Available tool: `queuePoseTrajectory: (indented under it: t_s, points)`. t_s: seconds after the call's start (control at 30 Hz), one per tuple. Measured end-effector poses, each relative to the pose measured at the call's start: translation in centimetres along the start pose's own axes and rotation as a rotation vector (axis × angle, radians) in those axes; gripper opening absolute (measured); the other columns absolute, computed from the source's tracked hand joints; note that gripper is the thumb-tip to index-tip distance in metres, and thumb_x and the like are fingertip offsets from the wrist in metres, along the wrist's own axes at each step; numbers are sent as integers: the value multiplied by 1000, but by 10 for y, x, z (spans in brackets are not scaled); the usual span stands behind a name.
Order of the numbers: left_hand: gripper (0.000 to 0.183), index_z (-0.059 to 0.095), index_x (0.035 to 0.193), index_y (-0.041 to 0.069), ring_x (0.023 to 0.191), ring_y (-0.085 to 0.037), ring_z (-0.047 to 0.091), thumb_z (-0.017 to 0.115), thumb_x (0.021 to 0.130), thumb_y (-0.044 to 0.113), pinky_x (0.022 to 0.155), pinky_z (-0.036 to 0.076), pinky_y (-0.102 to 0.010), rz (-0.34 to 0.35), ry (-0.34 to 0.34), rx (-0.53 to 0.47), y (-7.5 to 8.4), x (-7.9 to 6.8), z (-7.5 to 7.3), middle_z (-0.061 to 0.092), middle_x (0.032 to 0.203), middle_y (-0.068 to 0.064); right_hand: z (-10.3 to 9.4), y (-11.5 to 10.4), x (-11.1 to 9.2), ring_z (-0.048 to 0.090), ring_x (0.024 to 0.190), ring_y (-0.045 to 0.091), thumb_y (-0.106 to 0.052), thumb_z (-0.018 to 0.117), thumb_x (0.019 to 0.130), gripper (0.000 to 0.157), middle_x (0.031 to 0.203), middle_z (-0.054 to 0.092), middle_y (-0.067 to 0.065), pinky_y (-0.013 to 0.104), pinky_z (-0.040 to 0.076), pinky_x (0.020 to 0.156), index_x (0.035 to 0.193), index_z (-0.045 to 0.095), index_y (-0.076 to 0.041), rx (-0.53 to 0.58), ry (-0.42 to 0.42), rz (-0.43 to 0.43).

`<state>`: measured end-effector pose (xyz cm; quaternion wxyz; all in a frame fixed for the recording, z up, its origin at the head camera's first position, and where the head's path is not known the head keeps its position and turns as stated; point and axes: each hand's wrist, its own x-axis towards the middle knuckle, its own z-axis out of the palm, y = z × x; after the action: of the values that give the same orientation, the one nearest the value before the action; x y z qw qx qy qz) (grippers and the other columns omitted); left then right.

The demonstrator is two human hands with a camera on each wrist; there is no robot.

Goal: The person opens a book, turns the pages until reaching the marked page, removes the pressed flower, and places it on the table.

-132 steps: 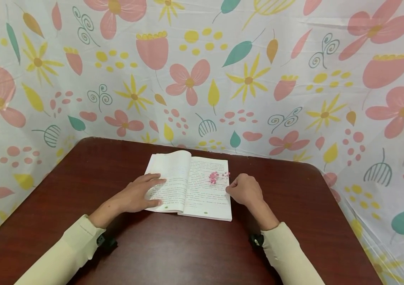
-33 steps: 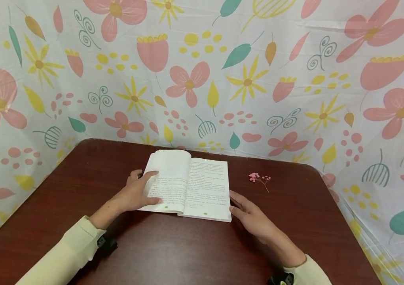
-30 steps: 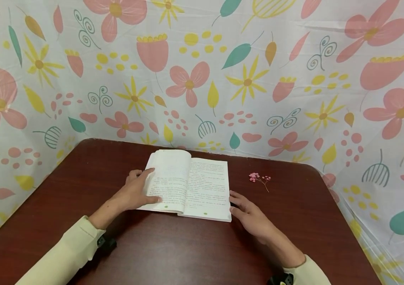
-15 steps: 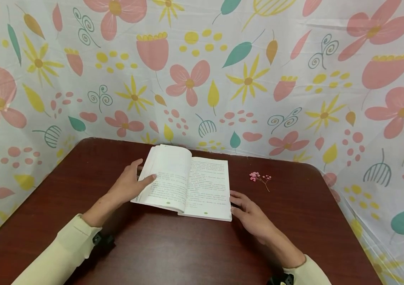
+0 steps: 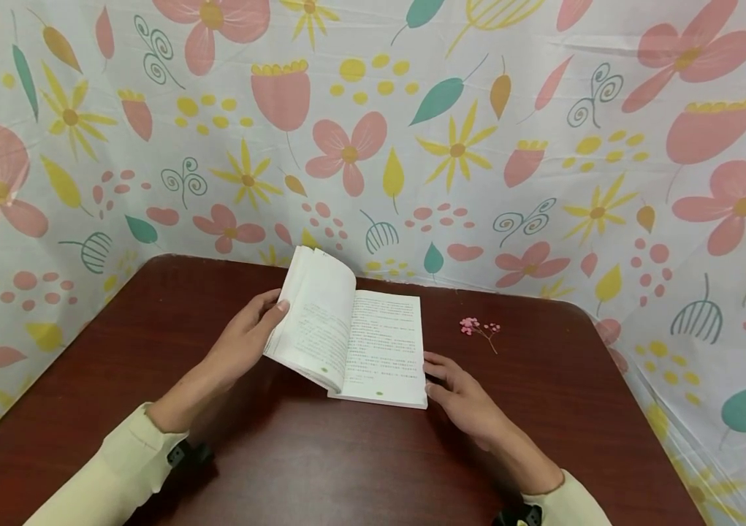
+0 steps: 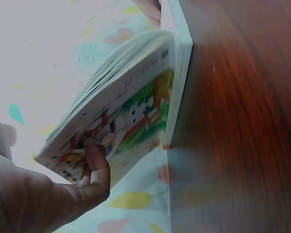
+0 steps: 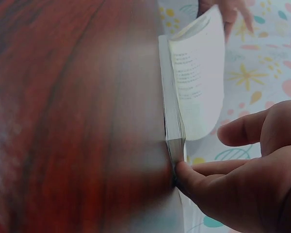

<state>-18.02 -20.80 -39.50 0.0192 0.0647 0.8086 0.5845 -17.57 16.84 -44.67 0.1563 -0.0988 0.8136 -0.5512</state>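
Note:
An open book [image 5: 382, 343] lies on the table, its right half flat and its left half raised and tilted up. My left hand [image 5: 241, 340] grips the raised half by its left edge, thumb on the page side. In the left wrist view, fingers [image 6: 99, 170] press against the illustrated cover [image 6: 131, 121]. At the flat half's right edge is my right hand [image 5: 467, 402], fingers loosely bent. The right wrist view shows one fingertip [image 7: 186, 172] touching the book's edge low down, with another digit held apart from it.
A small sprig of pink flowers [image 5: 478, 330] lies on the dark brown table [image 5: 320, 467], right of the book and beyond my right hand. A flower-patterned curtain [image 5: 359, 88] hangs behind the table and along its sides.
Earlier the sprig lay on the right page by my right hand; now it is on the table. My left hand has moved from resting on the left page to gripping and lifting that half.

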Motion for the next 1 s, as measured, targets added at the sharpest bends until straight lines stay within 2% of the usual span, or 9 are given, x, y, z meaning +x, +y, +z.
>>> queuePoseTrajectory:
  t_s: [0.17,0.27,0.4,0.43,0.5,0.6,0.7,0.87,1.0]
  points:
    - [64,30,166,10,143,-30,47,36,116,49,118,31,-54,126,-65,-62,3,-7,11,50,155,-13,0,0,0,18,161,34,-4,51,110,44,172,29,11,55,28,121,152,50,7,-2,2,1]
    - [58,28,167,11,146,-30,43,33,118,41,120,31,-46,221,-129,-78,3,-11,18,46,159,-12,0,0,0,18,161,35,-5,50,111,43,172,30,11,57,26,122,152,50,7,-1,4,-1]
    - [54,28,168,13,150,-26,38,37,118,28,119,29,-26,365,-178,34,2,-14,31,40,164,-9,-1,-1,-1,19,161,35,-6,47,111,43,171,31,11,58,24,123,152,51,6,7,13,7]
    - [54,28,168,13,151,-25,37,39,117,25,119,28,-24,398,-183,75,2,-15,35,39,165,-8,-1,-1,-1,19,161,35,-6,47,111,43,171,31,11,58,24,123,152,51,6,11,15,11]
    - [55,30,168,14,152,-23,35,43,116,23,122,26,-28,450,-191,161,1,-16,42,38,166,-5,-2,-1,-1,20,161,34,-7,46,111,43,171,32,10,58,24,123,152,51,6,14,17,16]
    - [57,28,169,20,152,-20,37,45,115,27,122,32,-42,453,-240,229,0,-17,51,36,166,-1,-3,-1,-2,18,161,34,-6,43,111,43,172,30,10,57,24,124,152,51,6,29,10,14]
    - [60,25,170,25,153,-19,35,45,115,37,120,36,-53,421,-303,301,-2,-18,61,31,169,1,-4,0,-2,17,161,34,-4,39,110,45,173,26,10,56,25,125,153,50,7,50,-11,5]
    - [67,26,170,27,157,-21,30,41,112,57,121,32,-61,381,-424,491,-5,-17,79,24,174,2,-5,1,-2,20,161,35,-1,37,109,47,173,26,10,56,27,125,154,47,7,77,-23,0]
    - [71,35,167,24,158,-20,29,40,109,64,121,31,-61,403,-492,635,-7,-15,90,30,172,4,-3,-1,-4,17,161,35,-2,42,107,47,173,25,11,56,22,125,153,48,8,61,-4,8]
